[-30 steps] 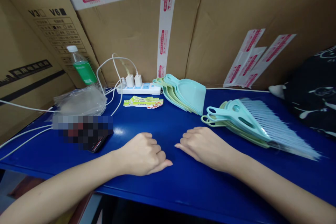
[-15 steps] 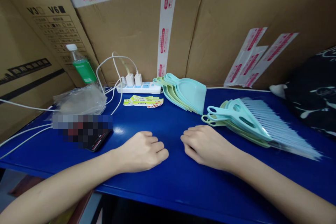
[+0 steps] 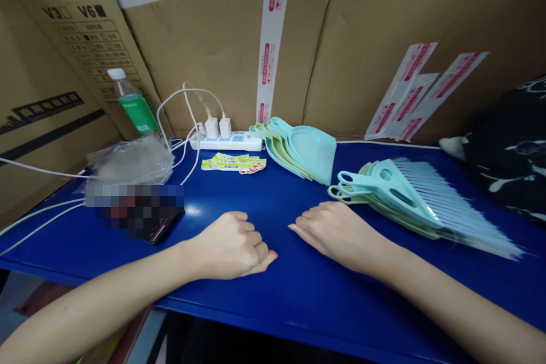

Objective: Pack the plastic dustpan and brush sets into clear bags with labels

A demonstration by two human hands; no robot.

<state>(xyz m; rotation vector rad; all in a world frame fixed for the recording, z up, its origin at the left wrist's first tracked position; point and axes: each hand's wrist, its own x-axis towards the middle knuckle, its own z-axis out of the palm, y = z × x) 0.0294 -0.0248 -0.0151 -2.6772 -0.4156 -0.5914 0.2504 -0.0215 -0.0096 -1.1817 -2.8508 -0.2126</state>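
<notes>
My left hand [image 3: 232, 245] rests on the blue tabletop [image 3: 273, 307] in a loose fist, its thumb poking out to the right. Across a small gap lies my right hand [image 3: 339, 234], also curled, with the thumb pointing left. I see nothing held in either. Just beyond my right hand, a stack of hand brushes [image 3: 398, 190] in light blue and green lies with bristles to the right. Behind it sit nested dustpans [image 3: 313, 148] of the same colours. Several yellow-green printed labels [image 3: 234, 164] lie farther off, beyond my left hand.
A white power strip [image 3: 247, 141] with plugged-in chargers and loose cables stands at the back. To the left are a green-labelled bottle [image 3: 137, 111], clear plastic bags [image 3: 132, 160] and a partly blurred dark device [image 3: 158, 232]. Cardboard [image 3: 205, 62] walls the back; dark patterned fabric [image 3: 503, 153] lies right.
Both thumbs have moved out from the fists toward each other. The hands otherwise stay in place, and the objects lie as before.
</notes>
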